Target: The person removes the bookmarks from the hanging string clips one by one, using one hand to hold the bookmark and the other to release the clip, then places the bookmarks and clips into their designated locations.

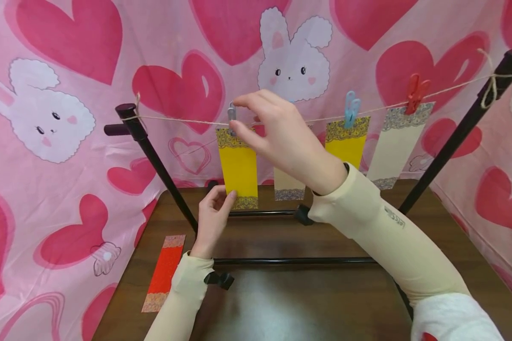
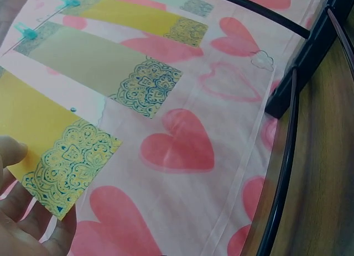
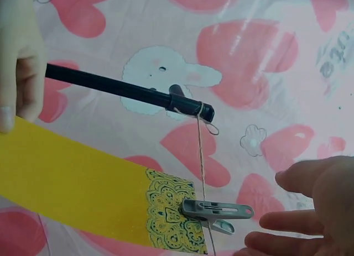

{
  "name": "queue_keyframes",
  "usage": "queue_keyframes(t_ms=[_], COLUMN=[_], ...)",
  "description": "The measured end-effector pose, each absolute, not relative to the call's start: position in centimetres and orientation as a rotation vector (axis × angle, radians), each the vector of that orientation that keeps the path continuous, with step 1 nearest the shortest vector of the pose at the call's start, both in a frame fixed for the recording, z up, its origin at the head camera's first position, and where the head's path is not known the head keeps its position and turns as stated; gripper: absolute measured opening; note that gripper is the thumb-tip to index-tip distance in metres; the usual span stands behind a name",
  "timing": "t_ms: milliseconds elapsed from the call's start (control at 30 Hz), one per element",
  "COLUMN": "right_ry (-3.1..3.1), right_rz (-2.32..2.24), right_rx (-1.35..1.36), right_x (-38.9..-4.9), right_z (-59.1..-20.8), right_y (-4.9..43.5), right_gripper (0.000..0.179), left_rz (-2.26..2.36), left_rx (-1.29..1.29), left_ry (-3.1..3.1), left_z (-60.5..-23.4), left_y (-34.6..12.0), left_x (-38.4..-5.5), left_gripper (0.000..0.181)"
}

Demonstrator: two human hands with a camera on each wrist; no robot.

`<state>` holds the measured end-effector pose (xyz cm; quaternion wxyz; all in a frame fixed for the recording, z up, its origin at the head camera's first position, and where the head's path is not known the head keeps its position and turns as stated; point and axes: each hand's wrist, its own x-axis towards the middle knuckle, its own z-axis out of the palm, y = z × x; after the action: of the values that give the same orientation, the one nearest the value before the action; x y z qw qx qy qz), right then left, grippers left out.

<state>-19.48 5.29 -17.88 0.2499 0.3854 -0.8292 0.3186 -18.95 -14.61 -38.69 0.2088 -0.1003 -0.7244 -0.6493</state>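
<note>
A yellow card (image 1: 240, 168) with lace-patterned ends hangs from a string (image 1: 179, 120). A grey clothespin (image 3: 221, 209) clips the card's top edge to that string. My left hand (image 1: 213, 215) pinches the card near its lower end, thumb in front and fingers behind in the left wrist view. Beside the clothespin, my right hand (image 1: 288, 137) has its thumb and fingers spread; the right wrist view shows a gap between them and the clip. Behind my right hand hangs a cream card (image 1: 289, 193), partly hidden.
Farther right, a blue clothespin (image 1: 352, 110) holds another yellow card (image 1: 345, 147), and a red clothespin (image 1: 416, 94) holds a pale card (image 1: 398, 147). A black frame (image 1: 158, 161) carries the string. On the brown table (image 1: 290, 303) lies a red card (image 1: 166, 270), left of my left forearm.
</note>
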Motion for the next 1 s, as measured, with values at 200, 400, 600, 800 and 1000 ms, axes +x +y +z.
queue_keyframes(t_ms=[200, 400, 600, 800, 1000], right_ry=[-2.368, -2.497, -2.550, -2.522, -2.512], right_rz=[0.821, 0.783, 0.835, 0.926, 0.965], right_rx=[1.012, 0.928, 0.895, 0.889, 0.878], right_x=[-20.3, -21.0, -21.2, -21.5, -21.6], right_z=[-17.1, -16.6, -16.7, -16.7, -16.7], right_y=[4.2, 3.3, 3.1, 2.9, 2.8], right_gripper=[0.049, 0.048, 0.044, 0.040, 0.039], left_rz=[-1.796, -1.793, -1.813, -1.810, -1.809], left_rx=[-0.290, -0.302, -0.306, -0.298, -0.309], left_ry=[-2.031, -2.039, -2.028, -2.029, -2.028], left_z=[-38.7, -38.7, -38.7, -38.7, -38.6], left_y=[-14.7, -14.7, -14.7, -14.7, -14.7], left_x=[-18.9, -19.1, -19.2, -19.3, -19.2], left_gripper=[0.019, 0.019, 0.020, 0.020, 0.020])
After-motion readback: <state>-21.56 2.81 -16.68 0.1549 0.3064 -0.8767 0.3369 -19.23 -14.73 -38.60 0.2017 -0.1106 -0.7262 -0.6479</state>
